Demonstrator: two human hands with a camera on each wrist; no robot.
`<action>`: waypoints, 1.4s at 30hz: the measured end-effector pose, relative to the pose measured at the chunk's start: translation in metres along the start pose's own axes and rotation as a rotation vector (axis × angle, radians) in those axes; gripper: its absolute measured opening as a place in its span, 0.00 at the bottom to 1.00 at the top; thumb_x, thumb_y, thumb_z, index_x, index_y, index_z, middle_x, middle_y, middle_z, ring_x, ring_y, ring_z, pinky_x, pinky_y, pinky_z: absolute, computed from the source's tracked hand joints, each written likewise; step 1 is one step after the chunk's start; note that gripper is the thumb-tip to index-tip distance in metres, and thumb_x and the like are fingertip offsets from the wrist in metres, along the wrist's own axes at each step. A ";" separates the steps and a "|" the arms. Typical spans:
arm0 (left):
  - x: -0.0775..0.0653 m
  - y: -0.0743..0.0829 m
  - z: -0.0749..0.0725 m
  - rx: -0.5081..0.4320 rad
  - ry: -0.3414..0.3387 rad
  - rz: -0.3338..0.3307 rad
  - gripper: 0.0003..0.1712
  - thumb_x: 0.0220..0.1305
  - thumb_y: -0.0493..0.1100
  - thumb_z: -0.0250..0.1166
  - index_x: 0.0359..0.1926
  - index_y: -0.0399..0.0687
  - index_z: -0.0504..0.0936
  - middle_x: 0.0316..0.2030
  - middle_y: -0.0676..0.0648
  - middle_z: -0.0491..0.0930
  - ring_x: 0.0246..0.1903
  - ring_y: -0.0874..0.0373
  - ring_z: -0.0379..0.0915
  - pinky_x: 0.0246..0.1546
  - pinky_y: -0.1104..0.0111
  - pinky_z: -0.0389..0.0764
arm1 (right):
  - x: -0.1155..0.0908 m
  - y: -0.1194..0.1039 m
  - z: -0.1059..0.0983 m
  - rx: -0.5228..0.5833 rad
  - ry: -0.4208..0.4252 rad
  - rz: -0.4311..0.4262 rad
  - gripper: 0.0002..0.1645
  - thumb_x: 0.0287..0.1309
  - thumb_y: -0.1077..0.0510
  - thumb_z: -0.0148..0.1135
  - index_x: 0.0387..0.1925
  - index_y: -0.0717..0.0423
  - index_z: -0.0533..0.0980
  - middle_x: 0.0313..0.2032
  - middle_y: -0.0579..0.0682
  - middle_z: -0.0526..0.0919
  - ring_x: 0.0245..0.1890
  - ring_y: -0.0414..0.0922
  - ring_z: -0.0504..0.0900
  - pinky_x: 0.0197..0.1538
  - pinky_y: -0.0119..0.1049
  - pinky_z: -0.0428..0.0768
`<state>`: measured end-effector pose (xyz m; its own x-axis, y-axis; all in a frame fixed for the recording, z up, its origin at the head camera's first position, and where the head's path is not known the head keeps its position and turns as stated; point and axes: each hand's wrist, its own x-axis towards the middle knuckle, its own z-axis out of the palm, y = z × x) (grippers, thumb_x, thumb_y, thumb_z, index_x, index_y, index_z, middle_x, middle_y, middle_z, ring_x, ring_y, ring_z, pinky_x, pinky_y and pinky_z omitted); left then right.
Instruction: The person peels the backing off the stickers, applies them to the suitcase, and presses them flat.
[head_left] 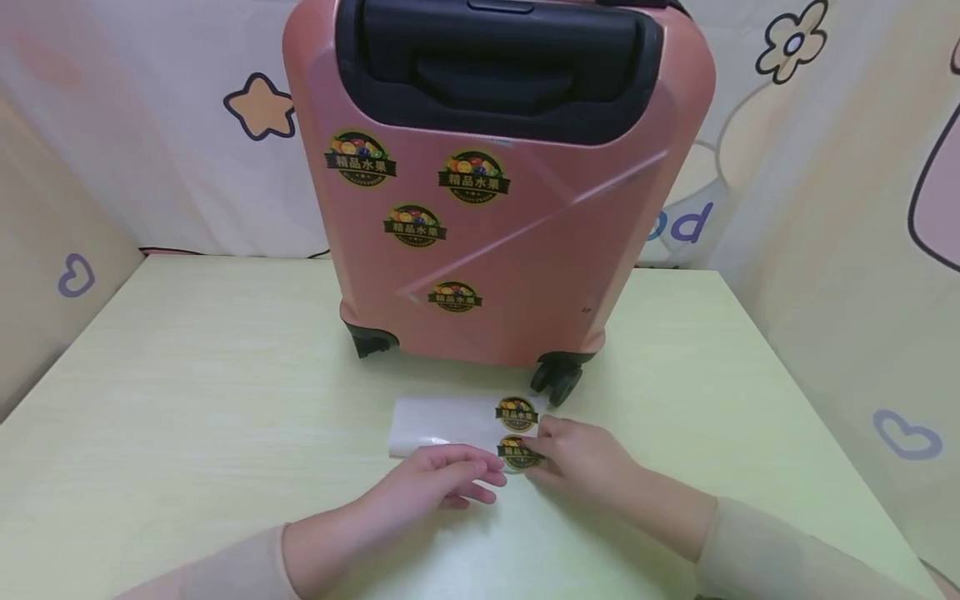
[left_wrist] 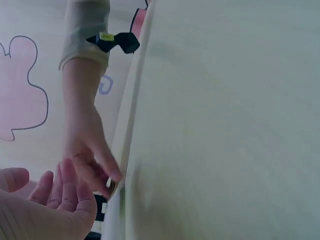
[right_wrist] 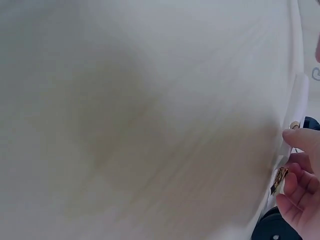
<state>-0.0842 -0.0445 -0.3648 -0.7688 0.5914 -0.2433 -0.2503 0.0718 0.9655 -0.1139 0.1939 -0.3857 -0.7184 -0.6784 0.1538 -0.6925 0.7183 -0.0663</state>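
Note:
A white sticker sheet (head_left: 442, 417) lies on the table, bearing two round fruit stickers near its right end. My right hand (head_left: 581, 454) pinches the edge of the lower sticker (head_left: 512, 452) between thumb and fingers; the upper sticker (head_left: 516, 413) lies just beyond. In the left wrist view, the right hand's thumb and finger close together at the sheet's edge. My left hand (head_left: 442, 479) hovers by the sheet's near edge, fingers loosely bent, holding nothing. Behind the sheet stands a pink suitcase (head_left: 525, 275) with several matching stickers on its front.
The suitcase's black wheel (head_left: 558, 379) stands close to the sheet's upper right corner. The pale table (head_left: 187, 400) extends to both sides. Patterned curtains (head_left: 150, 125) hang behind and beside it.

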 end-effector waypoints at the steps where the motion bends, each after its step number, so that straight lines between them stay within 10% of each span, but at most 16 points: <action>1: 0.000 -0.002 0.003 -0.015 -0.008 -0.005 0.22 0.68 0.47 0.54 0.55 0.36 0.75 0.45 0.44 0.81 0.44 0.54 0.79 0.48 0.63 0.74 | 0.001 0.000 0.000 0.007 0.001 0.005 0.17 0.48 0.53 0.70 0.40 0.56 0.83 0.23 0.40 0.67 0.19 0.35 0.65 0.21 0.25 0.65; 12: 0.009 -0.018 0.023 -0.160 0.092 -0.093 0.30 0.68 0.50 0.52 0.63 0.33 0.64 0.42 0.44 0.82 0.40 0.55 0.80 0.39 0.67 0.77 | 0.010 -0.004 -0.016 0.173 0.045 0.070 0.17 0.50 0.53 0.69 0.41 0.56 0.83 0.27 0.40 0.70 0.17 0.31 0.65 0.22 0.24 0.67; 26: 0.023 -0.019 0.028 -0.316 0.338 -0.007 0.13 0.67 0.42 0.55 0.43 0.33 0.73 0.30 0.50 0.77 0.28 0.63 0.73 0.30 0.72 0.74 | 0.014 -0.011 -0.027 0.233 0.053 0.066 0.19 0.51 0.50 0.68 0.43 0.55 0.82 0.27 0.40 0.71 0.18 0.31 0.65 0.22 0.24 0.66; 42: 0.028 -0.018 0.029 -0.305 0.456 0.042 0.15 0.61 0.43 0.63 0.41 0.33 0.81 0.28 0.51 0.77 0.24 0.64 0.70 0.27 0.73 0.71 | 0.014 -0.028 -0.018 0.272 0.475 -0.028 0.10 0.39 0.62 0.75 0.27 0.53 0.81 0.27 0.40 0.74 0.25 0.35 0.75 0.26 0.20 0.70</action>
<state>-0.0843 -0.0056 -0.3860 -0.9418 0.1758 -0.2865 -0.3213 -0.2202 0.9210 -0.1036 0.1673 -0.3641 -0.6344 -0.5074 0.5831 -0.7482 0.5927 -0.2982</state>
